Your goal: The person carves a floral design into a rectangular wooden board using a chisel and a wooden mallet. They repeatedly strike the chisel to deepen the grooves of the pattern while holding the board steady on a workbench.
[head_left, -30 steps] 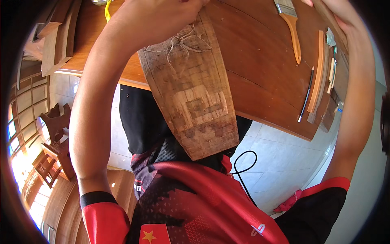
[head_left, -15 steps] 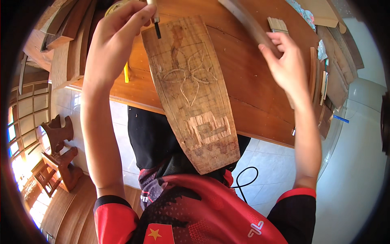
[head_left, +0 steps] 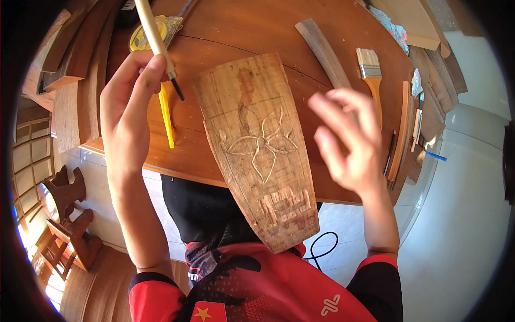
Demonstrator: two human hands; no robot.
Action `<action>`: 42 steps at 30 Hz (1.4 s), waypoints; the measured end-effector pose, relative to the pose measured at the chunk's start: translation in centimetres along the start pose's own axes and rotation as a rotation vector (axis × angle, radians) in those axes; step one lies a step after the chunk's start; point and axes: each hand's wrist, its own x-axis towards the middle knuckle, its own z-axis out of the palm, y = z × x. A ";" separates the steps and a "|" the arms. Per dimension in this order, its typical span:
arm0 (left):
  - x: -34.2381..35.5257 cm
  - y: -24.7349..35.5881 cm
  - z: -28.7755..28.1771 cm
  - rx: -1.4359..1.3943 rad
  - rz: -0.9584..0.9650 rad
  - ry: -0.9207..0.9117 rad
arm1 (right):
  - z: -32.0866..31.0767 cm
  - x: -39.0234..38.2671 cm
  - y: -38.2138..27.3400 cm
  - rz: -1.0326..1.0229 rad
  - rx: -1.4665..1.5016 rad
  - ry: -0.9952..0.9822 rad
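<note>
My left hand [head_left: 127, 115] pinches the pale handle of a carving chisel [head_left: 152, 31], whose short dark blade points down and right, above the table. A tapered wooden board [head_left: 252, 198] rests partly on the table and reaches over my lap. A carved flower outline marks its middle, and a rough chipped patch lies near its narrow end. My right hand [head_left: 351, 145], slightly blurred, is open with its fingers apart, right of the board. Beyond it lies a curved wooden stick [head_left: 322, 51], its near end partly hidden behind my fingers.
On the brown wooden table [head_left: 241, 32] lie a flat paintbrush [head_left: 370, 72], a yellow strip-like tool [head_left: 166, 118] and a yellow round object [head_left: 139, 40]. Wooden planks [head_left: 80, 70] stack at the left. A patterned cloth [head_left: 389, 27] and thin wood strips [head_left: 401, 137] line the right edge.
My right hand has let go of the wooden stick, which now lies on the table, and has moved left toward the board. My left hand has come nearer with the chisel.
</note>
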 end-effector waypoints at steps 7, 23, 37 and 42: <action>-0.5 -0.7 -0.1 -0.008 -0.056 0.000 | 1.0 -0.9 1.1 -0.016 -0.087 -0.132; -0.9 0.7 2.5 0.064 -0.047 -0.044 | 1.4 -0.5 -2.2 -0.097 0.089 -0.124; -5.1 4.2 1.6 0.114 0.028 0.044 | 2.2 -2.4 -6.2 -0.026 0.194 -0.045; -7.4 5.5 0.4 0.123 0.055 0.099 | 2.6 -2.6 -5.3 -0.033 0.071 0.054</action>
